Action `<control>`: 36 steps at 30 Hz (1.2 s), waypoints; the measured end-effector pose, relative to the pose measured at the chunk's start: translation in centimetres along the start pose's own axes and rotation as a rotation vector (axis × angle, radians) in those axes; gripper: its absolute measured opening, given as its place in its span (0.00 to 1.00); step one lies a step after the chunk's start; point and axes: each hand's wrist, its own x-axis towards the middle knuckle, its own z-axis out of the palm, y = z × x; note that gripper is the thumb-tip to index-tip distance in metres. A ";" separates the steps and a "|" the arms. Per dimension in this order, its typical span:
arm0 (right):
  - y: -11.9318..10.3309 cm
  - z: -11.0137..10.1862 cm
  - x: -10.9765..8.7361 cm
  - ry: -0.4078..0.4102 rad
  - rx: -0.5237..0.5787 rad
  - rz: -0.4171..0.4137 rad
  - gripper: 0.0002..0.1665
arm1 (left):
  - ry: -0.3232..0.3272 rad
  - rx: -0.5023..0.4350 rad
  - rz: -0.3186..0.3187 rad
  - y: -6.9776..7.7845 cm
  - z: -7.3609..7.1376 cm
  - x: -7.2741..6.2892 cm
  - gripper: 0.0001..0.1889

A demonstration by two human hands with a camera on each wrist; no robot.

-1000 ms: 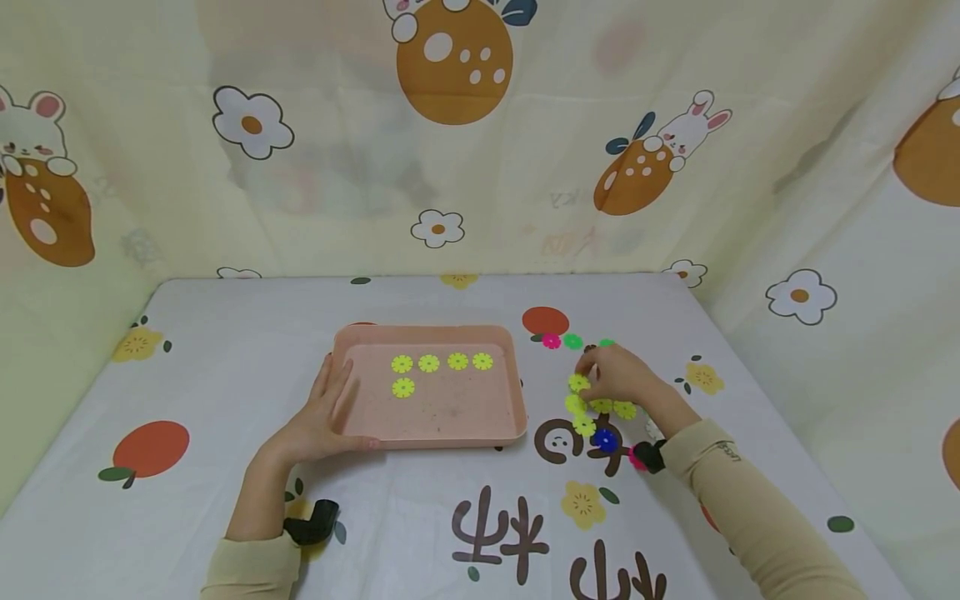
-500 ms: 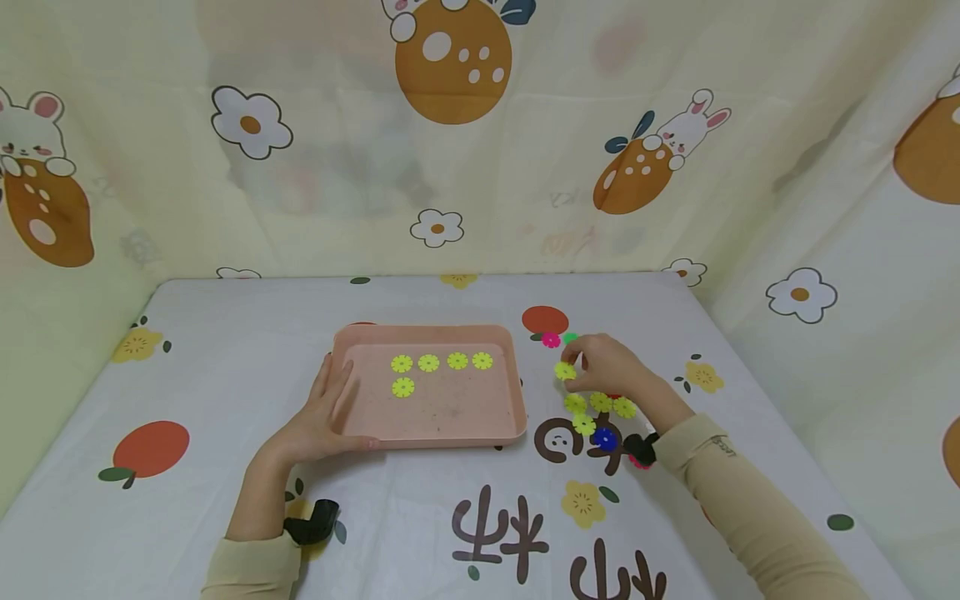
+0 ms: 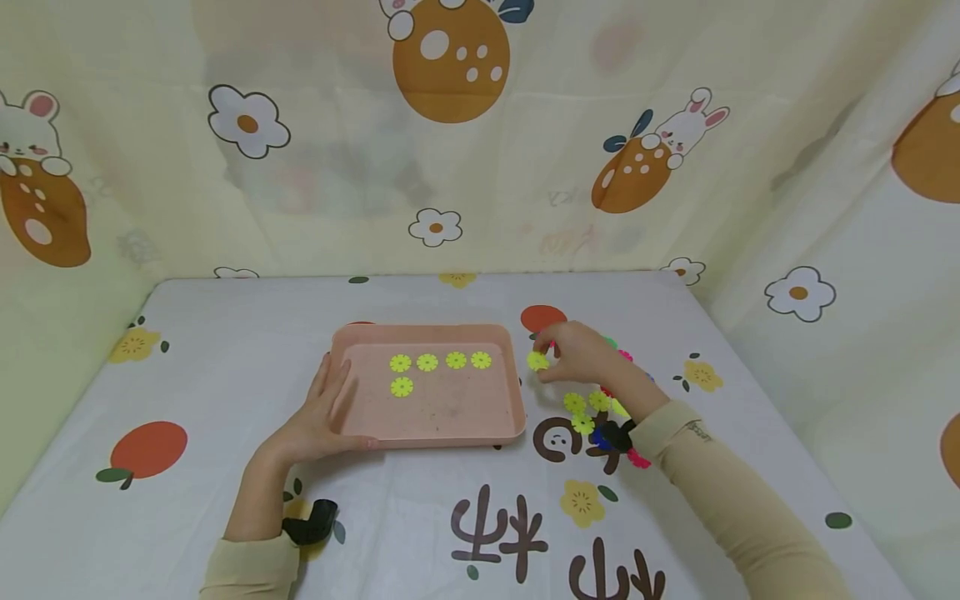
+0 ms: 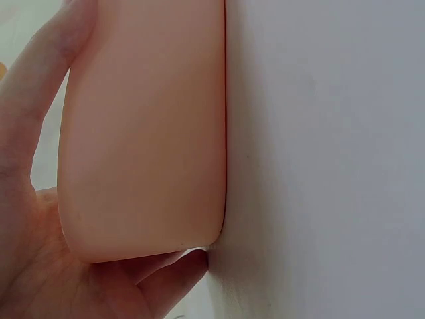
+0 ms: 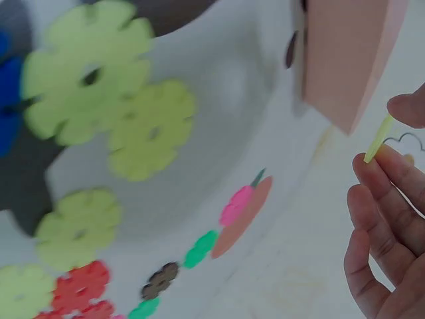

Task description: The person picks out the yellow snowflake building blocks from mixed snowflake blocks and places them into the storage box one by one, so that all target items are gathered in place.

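Note:
My left hand (image 3: 309, 427) holds the near left corner of a shallow pink tray (image 3: 442, 417), thumb along its front side and fingers over the left rim. In the left wrist view, that hand wraps round the tray's wall (image 4: 146, 133). Inside the tray lie several notched yellow plastic discs (image 3: 456, 360), most in a row, one below. Just right of the tray, my right hand (image 3: 585, 357) pinches another yellow notched disc (image 3: 537, 361) between thumb and fingertip. The right wrist view shows this disc (image 5: 377, 141) edge-on, its other fingers loosely bent.
More yellow discs (image 3: 575, 403) lie on the cloth right of the tray, close to a blue disc (image 3: 600, 439) and a pink one (image 3: 639, 458). Red (image 5: 83, 286), green (image 5: 201, 249) and brown discs (image 5: 160, 280) lie there too. A printed cloth (image 3: 375, 517) covers the table.
My right hand has picked a yellow disc from the pile and carried it left toward the tray. The left hand and the discs in the tray have stayed put.

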 end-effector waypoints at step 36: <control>-8.6 0.9 7.0 -0.113 -0.105 -0.115 0.17 | -0.004 -0.019 -0.009 -0.1 0.0 0.1 0.64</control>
